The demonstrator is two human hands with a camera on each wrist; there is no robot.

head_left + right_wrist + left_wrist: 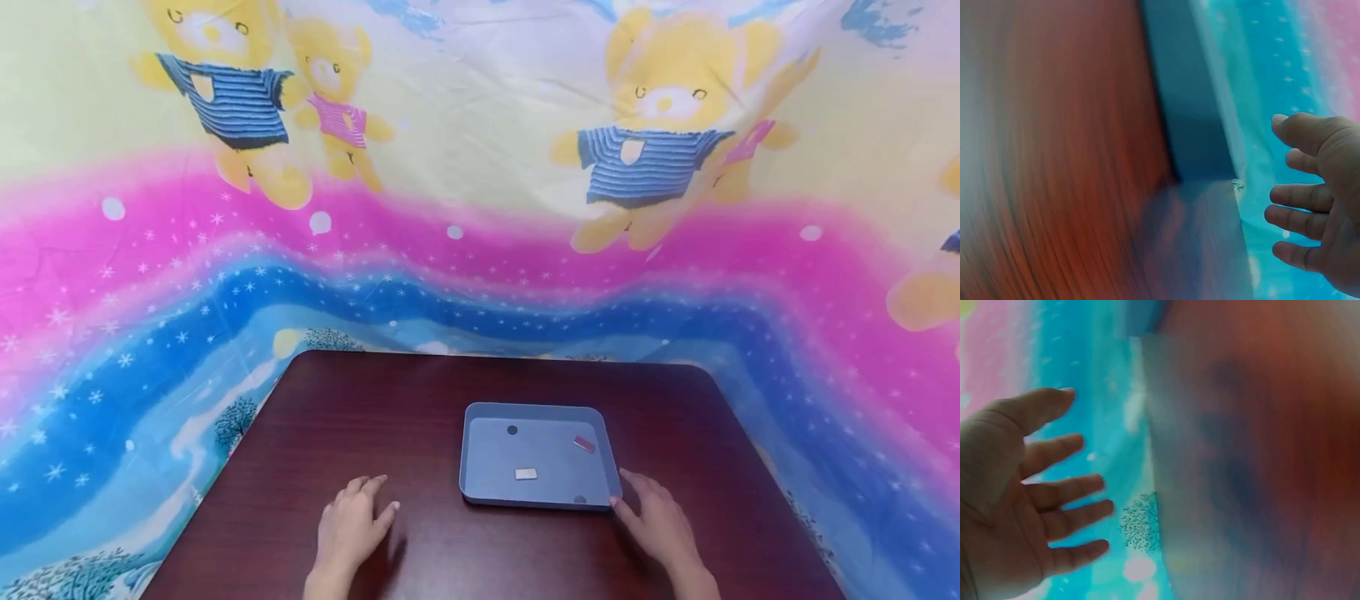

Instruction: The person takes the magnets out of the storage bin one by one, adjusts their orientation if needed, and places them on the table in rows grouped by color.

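A blue-grey rectangular tray (480, 450) sits on the dark wood table. Inside it lie a white rectangular piece (526, 474), a reddish rectangular piece (584, 444), a dark round disc (512, 430) and a greyish disc (580, 500) by the front wall. My right hand (660, 521) is at the tray's front right corner, fingertips close to the rim. Its fingers are spread and hold nothing. To the left of the tray, my left hand (348, 529) hovers over the table with relaxed, parted fingers. The right wrist view shows the tray's outer wall (1191, 94) beside that hand.
The reddish-brown table (360, 408) has rounded far corners. Behind it and along its sides hangs a printed cloth (465, 150) with teddy bears and snowflakes.
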